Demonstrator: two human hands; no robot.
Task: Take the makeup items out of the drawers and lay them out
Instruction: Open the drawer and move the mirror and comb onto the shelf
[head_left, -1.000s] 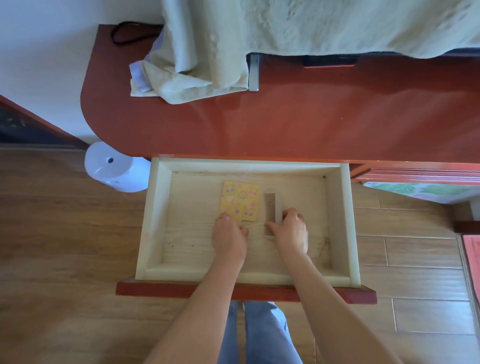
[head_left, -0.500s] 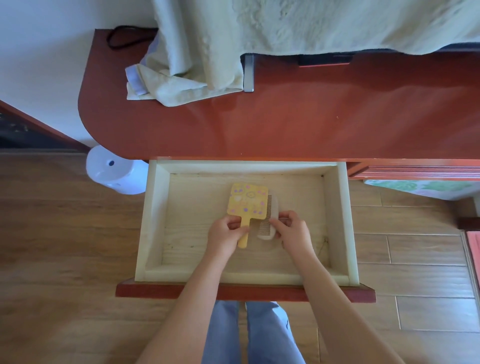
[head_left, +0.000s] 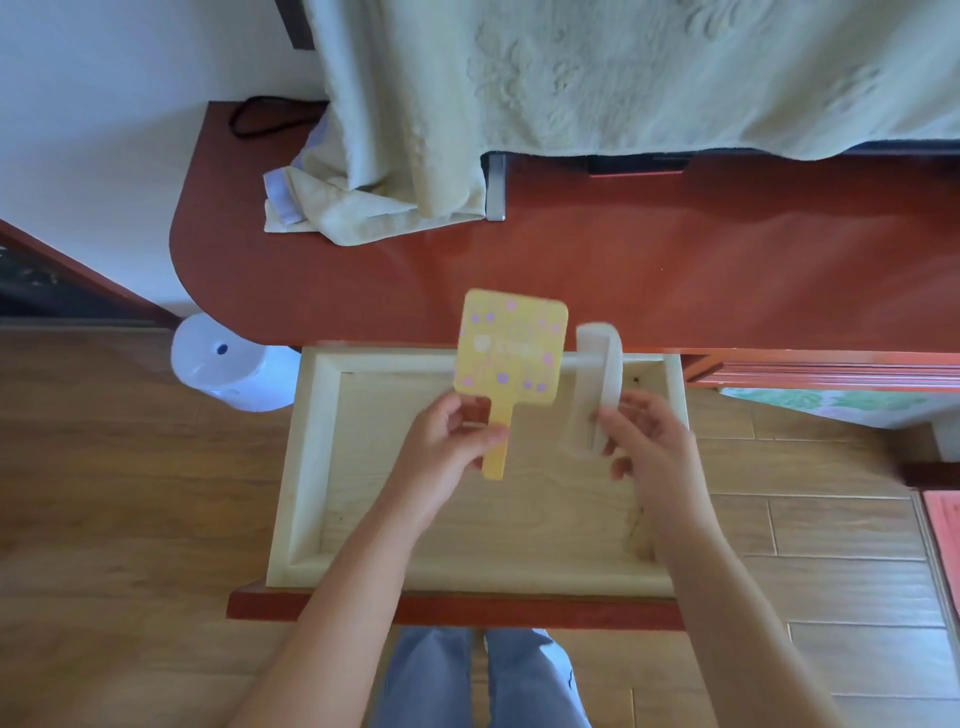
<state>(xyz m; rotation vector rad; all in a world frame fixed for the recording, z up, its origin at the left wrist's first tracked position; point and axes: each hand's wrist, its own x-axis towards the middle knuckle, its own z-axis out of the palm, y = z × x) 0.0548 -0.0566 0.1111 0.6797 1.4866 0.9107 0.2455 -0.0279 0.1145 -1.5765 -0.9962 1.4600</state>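
My left hand (head_left: 449, 441) pinches the handle of a yellow hand mirror (head_left: 511, 353) with purple dots, held upright above the open drawer (head_left: 311, 452). My right hand (head_left: 649, 441) holds the lower end of a pale comb (head_left: 597, 374), blurred by motion, beside the mirror. Both items hang over the drawer's back edge, close to the front edge of the red-brown desk top (head_left: 675, 270). The pale wooden drawer shows nothing else inside.
A pale green cloth (head_left: 571, 93) hangs over the back of the desk, its corner bunched at the left. A black cable (head_left: 260, 114) lies at the back left. A white round device (head_left: 228, 364) stands on the wooden floor left of the drawer.
Both hands have lifted the mirror and the comb out of the drawer bottom and carried them up and forward toward the desk top. The camera has moved closer.
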